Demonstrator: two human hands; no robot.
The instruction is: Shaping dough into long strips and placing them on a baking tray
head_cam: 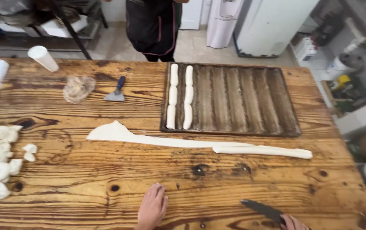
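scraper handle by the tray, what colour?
Blue: the small metal scraper has a blue handle; it lies left of the dark ridged baking tray. Head view.

— What is the counter [85, 179] made of?

— Wood: broad planks with dark knots and a worn, slightly glossy varnish. The long dough strip [183, 142] on it looks soft, matt and smooth.

— And the tray [242, 100]?

— Dark, dull metal, ribbed into channels, stained rough-looking brown; the dough pieces [181, 96] in it are pale and smooth.

— The tools?

— The knife [261, 208] in the right hand [293, 223] has a dark matt blade. The scraper [115, 90] has a grey metal blade and blue plastic handle. The cup [42, 58] looks like white plastic.
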